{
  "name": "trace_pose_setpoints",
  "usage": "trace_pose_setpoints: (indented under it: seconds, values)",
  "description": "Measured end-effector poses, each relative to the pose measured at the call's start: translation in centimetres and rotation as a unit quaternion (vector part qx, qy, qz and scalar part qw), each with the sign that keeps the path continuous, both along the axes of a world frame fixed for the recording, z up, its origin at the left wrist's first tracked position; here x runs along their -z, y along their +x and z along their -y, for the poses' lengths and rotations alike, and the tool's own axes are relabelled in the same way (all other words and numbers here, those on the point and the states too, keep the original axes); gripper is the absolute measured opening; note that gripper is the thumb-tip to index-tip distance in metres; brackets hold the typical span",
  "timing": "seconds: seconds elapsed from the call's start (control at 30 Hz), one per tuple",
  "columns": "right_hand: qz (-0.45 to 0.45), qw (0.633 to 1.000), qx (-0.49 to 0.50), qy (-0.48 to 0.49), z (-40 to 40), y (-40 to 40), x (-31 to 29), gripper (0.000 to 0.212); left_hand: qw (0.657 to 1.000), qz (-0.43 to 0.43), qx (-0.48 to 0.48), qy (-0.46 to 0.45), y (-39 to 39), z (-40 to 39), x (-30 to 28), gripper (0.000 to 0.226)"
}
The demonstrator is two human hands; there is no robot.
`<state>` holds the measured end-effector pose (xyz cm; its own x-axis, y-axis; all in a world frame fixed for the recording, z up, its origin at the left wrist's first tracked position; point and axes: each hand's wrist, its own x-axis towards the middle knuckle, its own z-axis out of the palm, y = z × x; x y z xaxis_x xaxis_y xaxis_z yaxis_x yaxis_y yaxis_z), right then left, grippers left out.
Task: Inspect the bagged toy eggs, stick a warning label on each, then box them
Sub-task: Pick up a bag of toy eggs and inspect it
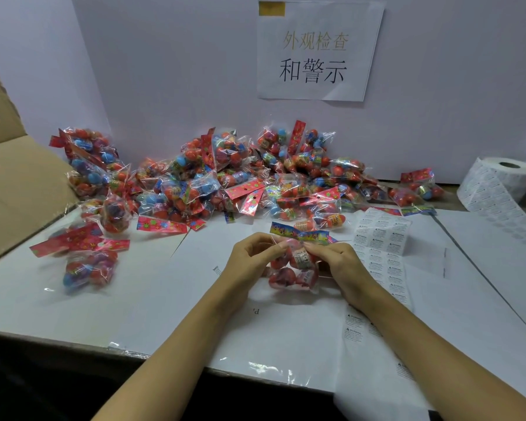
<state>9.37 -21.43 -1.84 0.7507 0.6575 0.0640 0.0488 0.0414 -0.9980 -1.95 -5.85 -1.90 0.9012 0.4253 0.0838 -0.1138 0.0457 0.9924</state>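
A clear bag of red toy eggs [289, 273] with a blue printed header card lies on the white table top in front of me. My left hand [252, 259] pinches the bag's upper left edge just under the card. My right hand [336, 262] pinches the upper right side of the same bag. A strip of white warning labels [381, 238] lies just right of my right hand. A large heap of bagged eggs [225, 180] lines the back wall. Two more bags [88, 262] lie apart at the left.
An open cardboard box flap [16, 183] stands at the far left. A roll of labels [498, 180] sits at the back right, its strip trailing forward. A paper sign [316, 53] hangs on the wall. The table's front edge [164, 357] runs below my forearms.
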Motion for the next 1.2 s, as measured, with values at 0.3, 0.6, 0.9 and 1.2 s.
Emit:
trace_pose_setpoints:
  seconds: [0.3, 0.6, 0.9, 1.2]
  values:
    - [-0.046, 0.998, 0.041, 0.026, -0.1, 0.1, 0.1, 0.029, 0.999, -0.018, 0.033, -0.009, 0.0, -0.2, 0.1, 0.044]
    - [0.021, 0.999, -0.003, 0.039, 0.3, 0.6, 0.5, 0.035, 0.997, 0.077, -0.008, -0.022, 0.4, -1.1, 0.9, 0.023]
    - [0.027, 0.999, 0.003, 0.038, 0.2, 0.6, 0.8, 0.027, 0.997, 0.049, -0.018, -0.050, 0.4, -1.0, 0.8, 0.048]
    - [0.025, 0.999, -0.008, 0.028, 0.3, 0.1, 0.2, 0.035, 0.997, 0.014, 0.069, -0.039, -0.2, -0.1, 0.1, 0.030]
